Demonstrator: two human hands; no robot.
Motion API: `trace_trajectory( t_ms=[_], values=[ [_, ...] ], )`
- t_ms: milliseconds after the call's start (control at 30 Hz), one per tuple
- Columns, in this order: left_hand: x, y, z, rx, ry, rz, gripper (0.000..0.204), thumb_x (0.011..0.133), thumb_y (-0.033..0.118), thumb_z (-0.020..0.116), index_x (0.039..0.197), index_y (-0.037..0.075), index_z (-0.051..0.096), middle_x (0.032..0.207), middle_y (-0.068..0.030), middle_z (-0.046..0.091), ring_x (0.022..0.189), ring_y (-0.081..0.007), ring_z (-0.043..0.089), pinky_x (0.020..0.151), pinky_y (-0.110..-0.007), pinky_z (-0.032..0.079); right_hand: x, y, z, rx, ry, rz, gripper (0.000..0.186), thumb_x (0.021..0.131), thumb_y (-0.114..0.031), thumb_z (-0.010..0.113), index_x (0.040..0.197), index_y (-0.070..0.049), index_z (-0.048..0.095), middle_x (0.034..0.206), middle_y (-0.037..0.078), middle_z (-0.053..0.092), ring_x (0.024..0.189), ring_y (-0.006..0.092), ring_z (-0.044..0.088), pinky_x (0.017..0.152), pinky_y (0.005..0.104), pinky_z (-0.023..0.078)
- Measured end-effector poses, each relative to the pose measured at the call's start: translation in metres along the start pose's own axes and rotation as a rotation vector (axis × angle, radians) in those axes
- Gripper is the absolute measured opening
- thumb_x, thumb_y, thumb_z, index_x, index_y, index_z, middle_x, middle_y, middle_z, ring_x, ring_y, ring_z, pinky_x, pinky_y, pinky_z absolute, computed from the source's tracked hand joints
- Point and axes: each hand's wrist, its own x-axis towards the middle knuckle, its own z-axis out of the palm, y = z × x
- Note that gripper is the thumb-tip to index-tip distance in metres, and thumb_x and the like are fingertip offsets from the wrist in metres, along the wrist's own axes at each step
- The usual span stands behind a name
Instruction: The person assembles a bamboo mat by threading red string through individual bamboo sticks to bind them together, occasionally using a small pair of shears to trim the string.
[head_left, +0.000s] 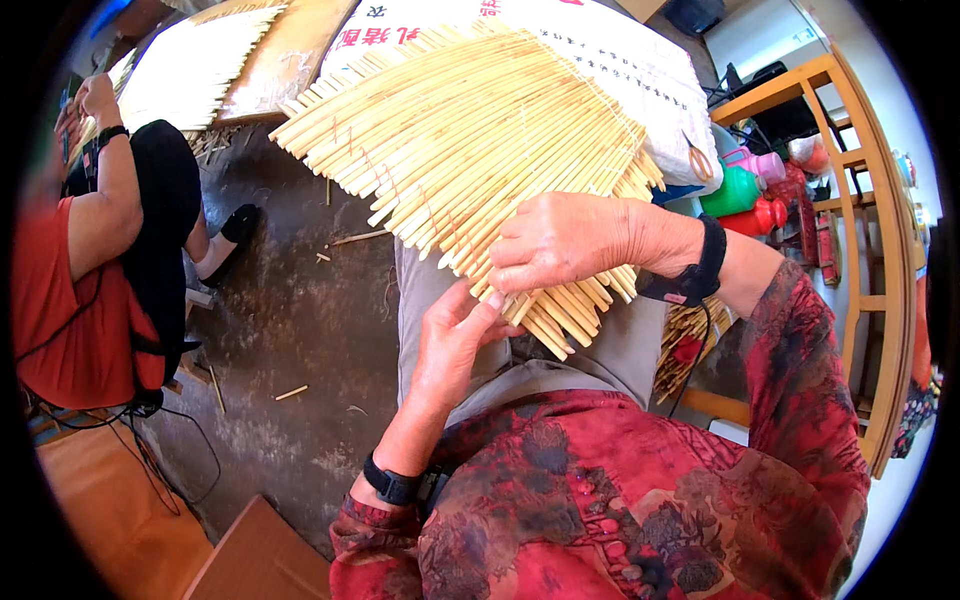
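Note:
A mat of pale yellow stalks (470, 130), laid side by side and bound by rows of thin thread, rests over my lap and the table edge. At its near corner my left hand (450, 340) pinches the stalk ends between thumb and fingers, from below. My right hand (560, 240) lies over the top of the mat close by, its fingers curled and pressed together beside the left thumb. Whatever the right fingertips hold is too small or hidden to make out. Both wrists wear black straps.
Orange-handled scissors (698, 160) lie on the white-covered table (670, 110). A co-worker in red (90, 290) sits at left near another stalk mat (195, 70). A wooden frame (860, 250), a green container (732, 190) and a stalk bundle (690, 345) stand at right. Stalk bits litter the floor.

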Motion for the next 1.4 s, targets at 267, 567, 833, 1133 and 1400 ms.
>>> trace_trajectory(
  t_ms=[267,567,833,1133,1400],
  values=[
    [0.003,-0.002,-0.006,0.02,-0.007,-0.024,0.029,0.093,0.014,0.054,0.117,-0.001,0.056,0.104,-0.0058,0.06,0.089,-0.013,0.06,0.078,-0.034,0.055,0.019,-0.007,-0.003,-0.06,-0.181,0.104,0.009,0.074,-0.014,0.057,0.072,-0.008,0.05,0.07,0.005,0.051,0.067,0.0212,0.059,0.057,0.0338,0.049],
    [0.001,-0.013,-0.022,0.281,-0.073,0.109,0.026,0.094,0.018,0.057,0.107,-0.004,0.059,0.093,-0.0049,0.064,0.081,-0.0112,0.06,0.076,-0.027,0.049,-0.011,-0.019,-0.016,0.219,0.168,0.644,0.028,0.082,-0.021,0.064,0.101,-0.002,0.057,0.095,0.014,0.061,0.085,0.0306,0.062,0.072,0.0368,0.052],
    [-0.015,-0.012,-0.029,0.559,-0.036,0.059,0.009,0.093,0.01,0.058,0.093,0.001,0.06,0.071,-0.0006,0.058,0.06,-0.0066,0.055,0.056,-0.021,0.046,-0.022,-0.094,0.004,0.188,0.069,0.734,0.084,0.069,-0.047,0.075,0.131,0.0,0.042,0.125,0.018,0.05,0.12,0.0346,0.045,0.099,0.0451,0.036],
    [-0.027,-0.012,-0.03,0.688,0.015,0.111,0.01,0.093,0.012,0.057,0.09,0.002,0.059,0.076,-0.0009,0.059,0.059,-0.0067,0.054,0.052,-0.022,0.045,-0.006,-0.125,0.032,-0.105,0.007,0.978,0.079,0.067,-0.017,0.073,0.133,0.006,0.037,0.13,0.024,0.043,0.125,0.0402,0.04,0.103,0.0467,0.034],
    [-0.017,-0.002,-0.018,0.042,-0.025,0.31,0.031,0.093,0.006,0.052,0.122,-0.002,0.048,0.126,-0.0136,0.053,0.08,-0.02,0.066,0.067,-0.029,0.054,-0.003,-0.121,-0.004,-0.052,0.221,1.009,0.063,0.067,-0.005,0.067,0.125,0.004,0.044,0.125,0.023,0.05,0.121,0.0378,0.047,0.103,0.0416,0.039]
  ],
)
